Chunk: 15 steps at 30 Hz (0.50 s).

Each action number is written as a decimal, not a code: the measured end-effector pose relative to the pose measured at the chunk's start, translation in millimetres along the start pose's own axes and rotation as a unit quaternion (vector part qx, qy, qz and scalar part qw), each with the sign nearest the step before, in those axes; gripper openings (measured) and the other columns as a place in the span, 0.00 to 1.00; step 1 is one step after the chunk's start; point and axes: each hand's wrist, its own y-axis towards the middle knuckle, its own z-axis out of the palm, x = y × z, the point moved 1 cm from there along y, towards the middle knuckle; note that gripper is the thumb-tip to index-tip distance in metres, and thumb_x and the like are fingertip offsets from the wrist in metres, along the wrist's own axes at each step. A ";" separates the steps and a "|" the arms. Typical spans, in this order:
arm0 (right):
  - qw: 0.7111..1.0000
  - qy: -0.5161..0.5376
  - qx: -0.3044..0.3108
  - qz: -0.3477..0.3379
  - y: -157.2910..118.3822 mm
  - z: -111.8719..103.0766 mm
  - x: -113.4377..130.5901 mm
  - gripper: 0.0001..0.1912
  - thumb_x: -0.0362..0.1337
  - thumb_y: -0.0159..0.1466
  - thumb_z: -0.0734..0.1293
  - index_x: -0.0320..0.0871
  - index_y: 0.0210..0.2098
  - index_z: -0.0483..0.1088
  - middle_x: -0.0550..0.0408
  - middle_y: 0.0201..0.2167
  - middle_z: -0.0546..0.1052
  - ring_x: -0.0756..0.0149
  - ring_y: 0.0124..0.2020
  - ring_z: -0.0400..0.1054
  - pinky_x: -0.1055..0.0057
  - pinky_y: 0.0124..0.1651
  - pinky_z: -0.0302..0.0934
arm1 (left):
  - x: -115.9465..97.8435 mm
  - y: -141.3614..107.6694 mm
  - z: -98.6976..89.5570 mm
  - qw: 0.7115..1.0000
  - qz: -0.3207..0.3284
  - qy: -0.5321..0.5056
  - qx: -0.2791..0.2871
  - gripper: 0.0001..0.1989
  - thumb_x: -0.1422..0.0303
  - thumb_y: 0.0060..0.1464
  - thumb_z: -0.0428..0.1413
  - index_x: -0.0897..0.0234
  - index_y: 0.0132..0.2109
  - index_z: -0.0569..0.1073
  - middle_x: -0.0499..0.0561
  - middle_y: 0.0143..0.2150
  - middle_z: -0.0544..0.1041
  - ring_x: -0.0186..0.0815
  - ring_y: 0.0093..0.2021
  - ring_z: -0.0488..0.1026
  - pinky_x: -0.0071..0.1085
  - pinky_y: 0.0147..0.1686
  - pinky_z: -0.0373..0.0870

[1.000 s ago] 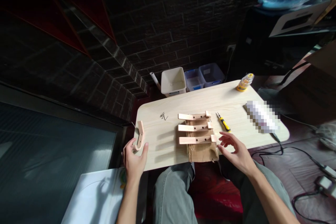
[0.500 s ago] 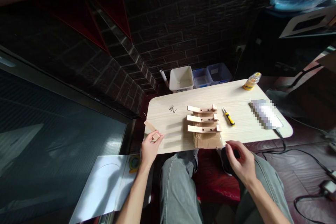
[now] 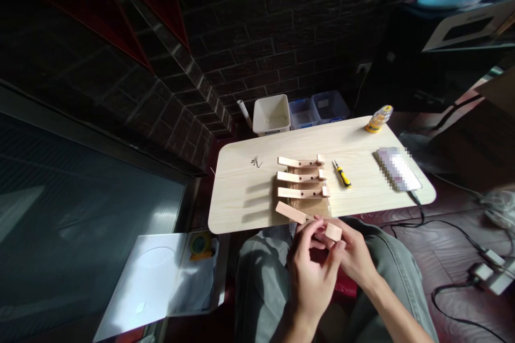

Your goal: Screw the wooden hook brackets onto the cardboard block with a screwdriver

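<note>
At the table's front edge, a fourth wooden piece (image 3: 292, 213) is gripped between my two hands. My left hand (image 3: 311, 262) has its fingers curled round the near end, beside a small block-shaped end (image 3: 333, 232). My right hand (image 3: 354, 254) closes on the same piece from the right. Just beyond, three similar wooden pieces (image 3: 298, 192) lie in a row across a brown cardboard box (image 3: 314, 206). A yellow and black screwdriver (image 3: 343, 175) rests right of them. Several small dark screws (image 3: 256, 162) lie on the left part of the table (image 3: 237, 193).
A clear bottle with a yellow base (image 3: 379, 119) stands at the back right, near a blurred device (image 3: 398, 169) with a cable. Bins (image 3: 272, 114) stand behind the table. A white board (image 3: 148, 278) with a tape roll (image 3: 200, 245) is at lower left.
My left hand has moved right from the table's left side with a wooden piece, and my right hand has closed on it too. The view has shifted slightly.
</note>
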 end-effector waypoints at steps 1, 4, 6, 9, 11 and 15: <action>1.000 0.007 0.002 0.015 2.6 -6.4 0.5 0.15 0.37 0.69 0.71 0.51 0.55 0.75 0.49 0.54 0.82 0.56 0.53 0.80 0.63 0.53 0.76 | 6.3 4.7 -4.9 0.999 0.020 0.021 -0.039 0.21 0.61 0.61 0.65 0.59 0.58 0.75 0.61 0.56 0.78 0.42 0.47 0.80 0.34 0.42 0.81; 0.998 0.028 0.019 0.045 12.7 -15.7 2.1 0.12 0.39 0.69 0.72 0.50 0.51 0.74 0.50 0.52 0.83 0.55 0.53 0.80 0.63 0.52 0.76 | 36.5 25.8 -25.0 0.986 -0.025 0.051 -0.156 0.34 0.58 0.58 0.67 0.60 0.65 0.66 0.62 0.57 0.75 0.39 0.45 0.77 0.33 0.42 0.79; 0.997 0.039 0.041 0.055 20.7 -15.1 0.5 0.11 0.41 0.68 0.73 0.50 0.50 0.74 0.49 0.52 0.83 0.55 0.51 0.80 0.62 0.51 0.77 | 58.3 42.8 -33.8 0.993 -0.079 -0.037 -0.075 0.30 0.54 0.61 0.64 0.59 0.65 0.67 0.61 0.57 0.76 0.34 0.39 0.77 0.29 0.36 0.77; 0.996 0.036 0.061 0.055 31.3 -13.5 -7.5 0.11 0.43 0.68 0.73 0.49 0.48 0.76 0.46 0.55 0.81 0.52 0.54 0.78 0.58 0.54 0.76 | 79.9 62.9 -39.6 0.985 -0.130 -0.108 0.022 0.21 0.52 0.61 0.63 0.62 0.52 0.75 0.54 0.41 0.80 0.30 0.28 0.73 0.25 0.27 0.71; 0.997 0.028 0.057 0.053 35.1 -16.7 -15.3 0.13 0.44 0.68 0.72 0.49 0.50 0.76 0.45 0.55 0.80 0.51 0.56 0.76 0.56 0.56 0.75 | 86.1 71.1 -40.2 0.983 -0.141 -0.113 0.039 0.18 0.53 0.61 0.63 0.63 0.47 0.76 0.48 0.32 0.77 0.29 0.24 0.71 0.24 0.24 0.68; 0.998 0.010 0.037 0.059 34.6 -29.5 -31.1 0.16 0.45 0.68 0.72 0.49 0.53 0.74 0.46 0.50 0.79 0.55 0.48 0.76 0.57 0.53 0.75 | 91.4 78.0 -36.4 0.982 -0.145 -0.110 0.055 0.19 0.51 0.62 0.62 0.63 0.46 0.76 0.45 0.28 0.74 0.28 0.22 0.71 0.24 0.25 0.69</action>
